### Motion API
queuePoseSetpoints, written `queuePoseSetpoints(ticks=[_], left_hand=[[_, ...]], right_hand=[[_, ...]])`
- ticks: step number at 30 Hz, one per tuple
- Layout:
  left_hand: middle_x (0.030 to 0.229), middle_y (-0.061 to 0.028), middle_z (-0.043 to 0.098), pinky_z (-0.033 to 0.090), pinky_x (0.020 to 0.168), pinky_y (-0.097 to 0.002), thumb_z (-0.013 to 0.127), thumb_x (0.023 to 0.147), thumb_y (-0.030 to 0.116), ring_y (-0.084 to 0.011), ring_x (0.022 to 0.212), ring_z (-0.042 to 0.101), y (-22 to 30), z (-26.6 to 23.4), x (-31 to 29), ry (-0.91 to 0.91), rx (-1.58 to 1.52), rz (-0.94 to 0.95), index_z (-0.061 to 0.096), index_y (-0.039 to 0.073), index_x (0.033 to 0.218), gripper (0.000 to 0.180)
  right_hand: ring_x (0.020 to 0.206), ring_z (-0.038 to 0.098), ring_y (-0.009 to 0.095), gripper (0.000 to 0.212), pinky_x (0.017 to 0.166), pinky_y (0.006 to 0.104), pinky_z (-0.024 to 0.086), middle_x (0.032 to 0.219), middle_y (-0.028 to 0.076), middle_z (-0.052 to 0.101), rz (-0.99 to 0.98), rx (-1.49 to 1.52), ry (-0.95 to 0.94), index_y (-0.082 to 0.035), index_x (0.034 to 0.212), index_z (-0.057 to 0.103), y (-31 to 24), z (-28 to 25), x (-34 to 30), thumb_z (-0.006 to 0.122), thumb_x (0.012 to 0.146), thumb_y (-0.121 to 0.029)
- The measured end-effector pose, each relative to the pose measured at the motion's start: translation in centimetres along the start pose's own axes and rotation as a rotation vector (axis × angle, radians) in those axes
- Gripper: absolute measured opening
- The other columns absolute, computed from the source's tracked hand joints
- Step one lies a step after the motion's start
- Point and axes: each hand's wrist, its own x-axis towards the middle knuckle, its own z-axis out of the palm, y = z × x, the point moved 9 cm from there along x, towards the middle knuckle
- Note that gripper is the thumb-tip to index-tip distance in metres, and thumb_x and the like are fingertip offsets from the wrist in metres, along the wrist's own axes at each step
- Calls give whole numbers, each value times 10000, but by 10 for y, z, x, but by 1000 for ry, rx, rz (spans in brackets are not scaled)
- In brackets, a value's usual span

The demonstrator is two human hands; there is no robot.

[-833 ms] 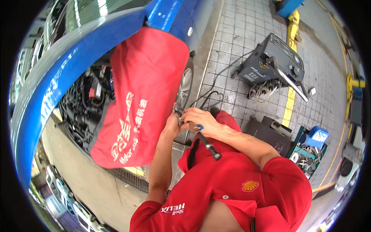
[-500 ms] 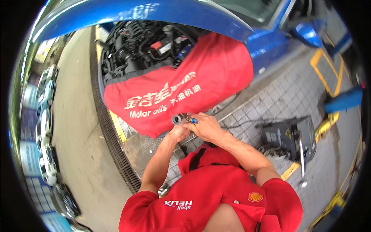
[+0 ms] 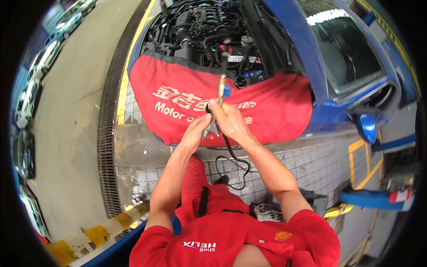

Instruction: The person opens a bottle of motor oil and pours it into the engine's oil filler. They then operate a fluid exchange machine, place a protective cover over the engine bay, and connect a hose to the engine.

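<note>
In front of me, over the red fender cover (image 3: 275, 104), both hands are on a slim spray gun with a brass-coloured barrel (image 3: 222, 82), a blue valve and a silver trigger part. The dark tip of its barrel points away from me, toward the engine bay (image 3: 209, 26). My right hand (image 3: 231, 122) is wrapped round the gun, and a black hose (image 3: 230, 149) hangs below it. From the left, my left hand (image 3: 196, 132) has its fingers closed against the gun's dark knob and silver part. The palms hide much of the gun's body.
The blue car (image 3: 331, 118) stands ahead with its engine exposed. A floor grate (image 3: 106, 147) runs along the left. At lower left is a yellow-and-white striped bar (image 3: 95, 236). A dark case (image 3: 316, 202) and a blue lift arm (image 3: 369, 198) are at right.
My view has swung, so more of the engine and windscreen show. My hands have moved out over the fender cover, and the gun's barrel now points away from me.
</note>
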Motion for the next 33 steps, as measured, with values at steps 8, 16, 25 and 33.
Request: queuePoseSetpoints(ticks=[8, 16, 25, 33], left_hand=[[1054, 28, 716, 509, 711, -237, 683, 1187, 431, -48, 892, 635, 121, -45, 60, 45, -81, 293, 756, 37, 1254, 406], [964, 11, 741, 521, 734, -262, 726, 1068, 693, -79, 857, 652, 242, -121, 207, -116, 50, 237, 780, 55, 1075, 640], [1002, -2, 795, 521, 774, -313, 740, 1044, 636, -135, 848, 684, 278, -205, 367, -3, -18, -77, 816, 111, 1100, 533], [1205, 7, 757, 565, 857, -224, 770, 1074, 619, -85, 964, 676, 225, -191, 532, -231, 635, -47, 773, 71, 1387, 631]], right_hand=[[650, 561, 160, 698, 638, 340, 478, 750, 48, 615, 127, 503, 165, -103, 782, 574, -25, 12, 126, 519, 1202, -658], [787, 740, 92, 286, 689, 271, 658, 901, -46, 731, 104, 1238, 229, -149, 1074, 685, -41, 32, 273, 593, 1233, -368], [847, 780, 332, 583, 726, 524, 665, 1033, 123, 808, 329, 1336, 413, -65, 1257, 708, -18, 62, 454, 436, 1237, -580], [756, 733, 205, 582, 547, 400, 561, 947, 45, 738, 301, 1074, 579, -108, 1141, 685, 140, 9, 548, 454, 1222, -635]])
